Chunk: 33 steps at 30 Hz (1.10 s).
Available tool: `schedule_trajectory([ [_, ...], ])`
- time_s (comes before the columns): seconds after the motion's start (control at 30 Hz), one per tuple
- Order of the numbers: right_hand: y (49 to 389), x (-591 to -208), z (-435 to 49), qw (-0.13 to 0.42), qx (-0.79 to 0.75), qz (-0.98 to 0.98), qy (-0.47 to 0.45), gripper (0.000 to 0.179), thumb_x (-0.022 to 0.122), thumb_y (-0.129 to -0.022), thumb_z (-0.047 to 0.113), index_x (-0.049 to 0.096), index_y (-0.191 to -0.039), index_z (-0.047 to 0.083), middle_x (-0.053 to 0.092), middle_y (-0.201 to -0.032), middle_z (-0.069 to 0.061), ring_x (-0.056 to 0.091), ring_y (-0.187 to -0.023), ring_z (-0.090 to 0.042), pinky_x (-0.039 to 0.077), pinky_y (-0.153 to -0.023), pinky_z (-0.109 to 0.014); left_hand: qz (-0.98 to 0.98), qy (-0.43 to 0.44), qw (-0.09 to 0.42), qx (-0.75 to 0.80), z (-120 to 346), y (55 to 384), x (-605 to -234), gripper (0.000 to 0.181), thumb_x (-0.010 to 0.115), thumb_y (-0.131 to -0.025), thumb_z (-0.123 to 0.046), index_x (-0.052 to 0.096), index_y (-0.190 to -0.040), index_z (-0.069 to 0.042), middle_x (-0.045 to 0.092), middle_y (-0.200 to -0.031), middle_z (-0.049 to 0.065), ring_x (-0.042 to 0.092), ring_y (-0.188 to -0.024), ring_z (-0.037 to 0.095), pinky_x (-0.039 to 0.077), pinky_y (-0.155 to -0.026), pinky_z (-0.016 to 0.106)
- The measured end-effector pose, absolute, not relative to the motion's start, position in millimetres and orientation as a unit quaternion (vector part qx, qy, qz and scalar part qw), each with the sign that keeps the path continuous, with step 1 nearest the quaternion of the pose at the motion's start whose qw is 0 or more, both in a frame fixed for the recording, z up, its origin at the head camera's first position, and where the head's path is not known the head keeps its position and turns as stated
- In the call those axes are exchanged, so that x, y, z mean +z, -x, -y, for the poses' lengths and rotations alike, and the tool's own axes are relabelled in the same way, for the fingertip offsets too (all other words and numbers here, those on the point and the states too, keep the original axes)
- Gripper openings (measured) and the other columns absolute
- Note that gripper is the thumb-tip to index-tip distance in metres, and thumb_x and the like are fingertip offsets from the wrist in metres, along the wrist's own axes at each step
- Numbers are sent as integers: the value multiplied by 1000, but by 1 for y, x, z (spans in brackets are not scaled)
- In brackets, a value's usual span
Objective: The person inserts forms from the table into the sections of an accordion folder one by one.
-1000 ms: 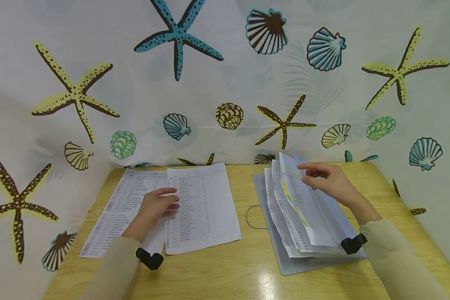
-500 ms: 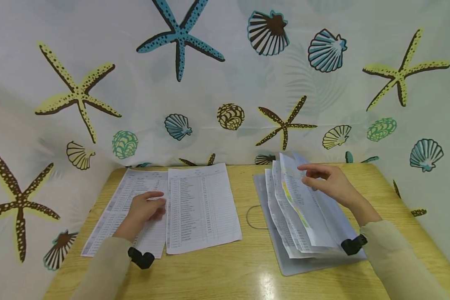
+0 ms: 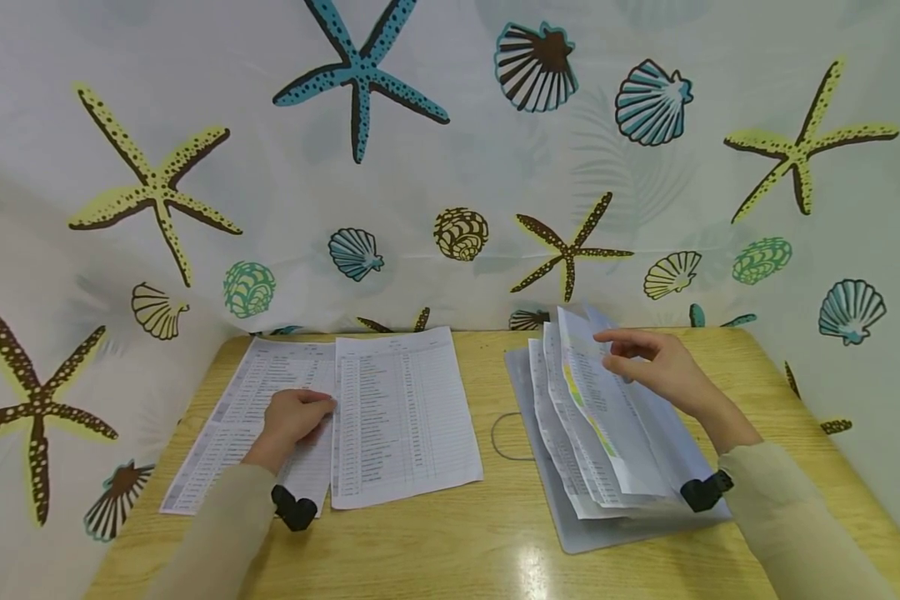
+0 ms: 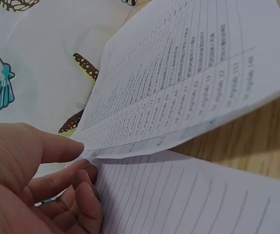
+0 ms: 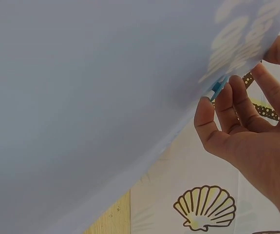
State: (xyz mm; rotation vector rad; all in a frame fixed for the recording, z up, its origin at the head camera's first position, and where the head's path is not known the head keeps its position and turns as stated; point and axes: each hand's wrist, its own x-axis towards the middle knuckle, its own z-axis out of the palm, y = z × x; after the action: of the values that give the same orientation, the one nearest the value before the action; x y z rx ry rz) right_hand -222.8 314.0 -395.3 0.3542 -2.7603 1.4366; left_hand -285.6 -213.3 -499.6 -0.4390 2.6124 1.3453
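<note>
Currently, the left hand (image 3: 291, 421) pinches the left edge of a printed sheet (image 3: 412, 417), thumb and fingers meeting on the paper, which lifts slightly along that side. A second sheet (image 3: 213, 467) lies just left of it on the worktop (image 3: 435, 554), partly beneath that hand. Well to the right, the right hand (image 3: 663, 367) has its fingers bent at the upper edge of the raised pages (image 3: 607, 417) in a grey folder (image 3: 581, 534); exactly which layers it grips cannot be told. A thin loop (image 3: 493, 433) projects from the folder's left side.
</note>
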Motion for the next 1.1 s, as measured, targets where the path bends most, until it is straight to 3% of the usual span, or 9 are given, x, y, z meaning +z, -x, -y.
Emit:
schedule_trajectory([
  [0.17,224,-396,-313,6,459,881,-115,40,71,-102,23,67,-140,9,63,-112,-9,60,-98,-16,56,-73,-28,-899,144,76,406,211,285,-498,39,71,-94,-28,75,-116,4,73,-105,16,58,-72,16,47,-58,24],
  [0.3,224,-395,-312,6,456,883,-114,40,71,-102,23,67,-140,9,63,-111,-9,59,-97,-16,56,-73,-30,-906,137,73,395,208,283,-496,38,70,-95,-27,75,-115,5,72,-110,20,59,-75,19,47,-58,25],
  [0.43,224,-395,-311,5,454,884,-112,41,71,-102,23,67,-141,9,63,-110,-10,59,-98,-17,56,-73,-29,-906,120,59,403,207,283,-494,36,69,-96,-26,74,-114,5,73,-101,16,60,-76,18,47,-59,24],
  [0.63,224,-395,-311,2,455,883,-112,40,71,-102,23,67,-140,10,63,-110,-10,59,-97,-18,55,-73,-27,-883,115,70,450,205,285,-494,39,62,-99,-23,67,-124,7,69,-81,8,63,-62,10,53,-54,23],
  [0.9,225,-396,-310,3,460,881,-114,41,71,-102,23,67,-141,10,63,-109,-10,59,-96,-17,56,-73,-29,-853,109,110,499,202,283,-495,51,56,-100,-18,53,-146,4,72,-105,19,66,-71,11,57,-59,25],
  [1.1,225,-396,-310,1,461,880,-113,40,71,-102,23,67,-140,11,63,-110,-10,59,-96,-16,56,-73,-28,-836,101,129,524,202,281,-495,54,59,-100,-12,49,-151,4,71,-119,25,68,-75,13,59,-61,28],
])
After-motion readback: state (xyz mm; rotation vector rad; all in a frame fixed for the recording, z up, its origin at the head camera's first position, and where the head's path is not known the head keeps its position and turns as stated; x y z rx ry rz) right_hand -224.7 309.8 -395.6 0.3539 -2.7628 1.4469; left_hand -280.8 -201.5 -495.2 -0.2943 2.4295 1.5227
